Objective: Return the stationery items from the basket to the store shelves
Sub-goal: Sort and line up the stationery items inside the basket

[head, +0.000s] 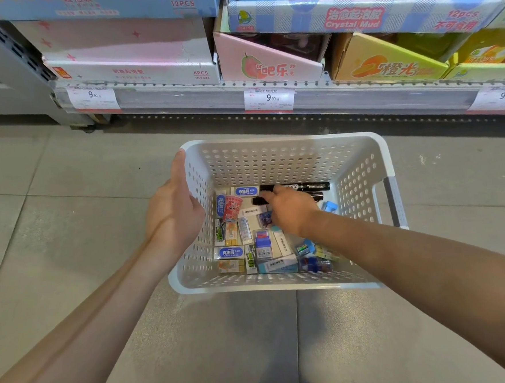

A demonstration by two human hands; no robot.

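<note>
Two bare forearms reach out from the bottom of the view over the grey tiled floor (pixel 67 210), and between them sits a white perforated plastic basket (pixel 275 156) with a grey handle at its right side. The left hand (pixel 173 208) holds the basket by its left wall, fingers flat along the outside up towards the far left corner and thumb hooked over the rim.

The right hand (pixel 290 211) is down inside, near the far wall, its fingers curled over the end of a black marker pen (pixel 303 187) that lies along that wall, with a second dark marker (pixel 317 196) just beside it. Whether the fingers have actually closed on a marker or only touch it, I cannot tell; the knuckles hide the tips.

Across the basket floor lies the rest of the stationery: small boxed erasers with blue labels (pixel 229 252) by the left wall, a red printed cup-shaped item (pixel 231 207), a blue-and-purple correction tape (pixel 262 244) near the middle, and more small packs towards the near right corner.

Beyond, the bottom shelf (pixel 178 93) carries pink, blue and orange display cartons (pixel 269 61) of slime, with price tags on its edge.

It looks like a picking step, with most of the items still to go back. The next move would need a firm pinch on one marker alone, lifted clear of its neighbour, and then a shelf for pens, which this one does not appear to be.
</note>
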